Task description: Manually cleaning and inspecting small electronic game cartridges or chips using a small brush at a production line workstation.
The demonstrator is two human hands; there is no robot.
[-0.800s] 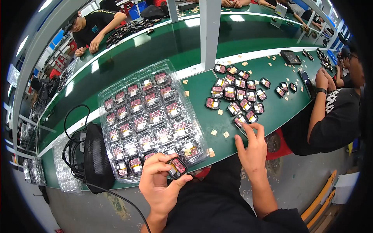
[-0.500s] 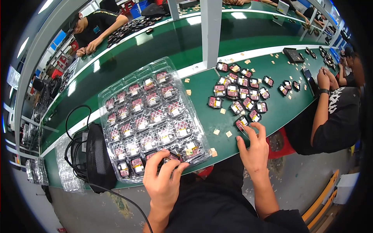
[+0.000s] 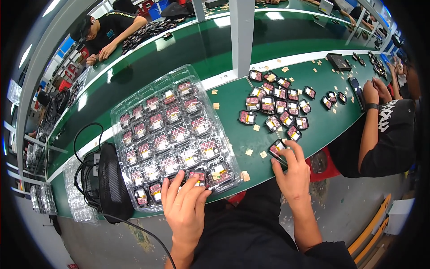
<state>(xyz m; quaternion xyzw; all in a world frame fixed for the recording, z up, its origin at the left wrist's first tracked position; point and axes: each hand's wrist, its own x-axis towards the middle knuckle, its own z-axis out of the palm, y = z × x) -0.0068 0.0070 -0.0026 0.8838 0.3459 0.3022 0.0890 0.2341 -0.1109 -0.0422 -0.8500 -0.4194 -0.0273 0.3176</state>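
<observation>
A clear plastic blister tray [image 3: 117, 112] lies on the green bench, its pockets holding several small black-cased modules with reddish circuit boards and white-yellow labels. Over the tray's near row is my left hand [image 3: 186, 208], fingers apart and resting at the pockets. A module [image 3: 197, 176] sits right at its fingertips. To the right, my right hand [image 3: 293, 177] pinches another module [image 3: 276, 147] between thumb and fingers at the near edge of a loose group of modules [image 3: 281, 93]. My fingers hide part of its near side.
A white upright post [image 3: 242, 40] stands behind the tray. Left of the tray are a black mesh pouch [image 3: 113, 181] with cables and more clear trays [image 3: 79, 190]. Small tan paper squares [image 3: 249, 152] are scattered about. Co-workers sit across the bench and at right.
My left fingers have spread and shifted slightly left, uncovering more of the module there. My right fingers have closed around the nearest loose module, which has moved slightly toward me.
</observation>
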